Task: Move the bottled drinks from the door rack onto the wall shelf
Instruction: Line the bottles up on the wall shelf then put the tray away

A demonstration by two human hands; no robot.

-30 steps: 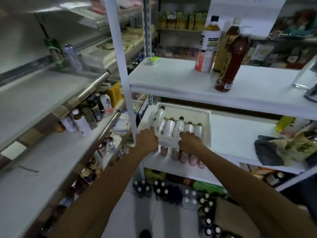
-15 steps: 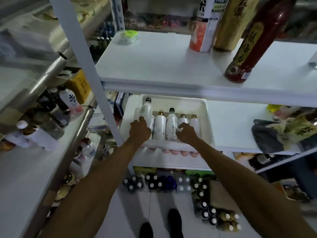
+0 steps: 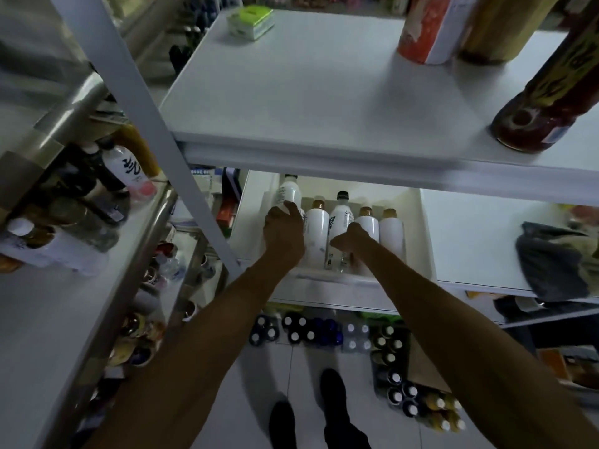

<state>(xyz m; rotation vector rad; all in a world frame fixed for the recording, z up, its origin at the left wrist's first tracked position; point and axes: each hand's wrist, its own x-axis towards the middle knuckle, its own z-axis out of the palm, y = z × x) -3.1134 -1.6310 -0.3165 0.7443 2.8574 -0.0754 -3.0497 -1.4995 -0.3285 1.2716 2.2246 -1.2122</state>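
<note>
Left hand (image 3: 283,236) curls fingers round leftmost white bottle (image 3: 287,192), held higher than its row, probably to clear tray (image 3: 418,222) wall; right hand (image 3: 351,238) fingers wrap black-capped bottle (image 3: 340,215).

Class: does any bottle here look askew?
Yes. The dark red bottle on the top shelf leans, its base showing. In the tray, the leftmost bottle tilts out of line, gripped by the left hand.

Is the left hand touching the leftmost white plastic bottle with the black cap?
Touching. Head view: the left hand curls its fingers round the leftmost white plastic bottle, with no gap showing.
</note>
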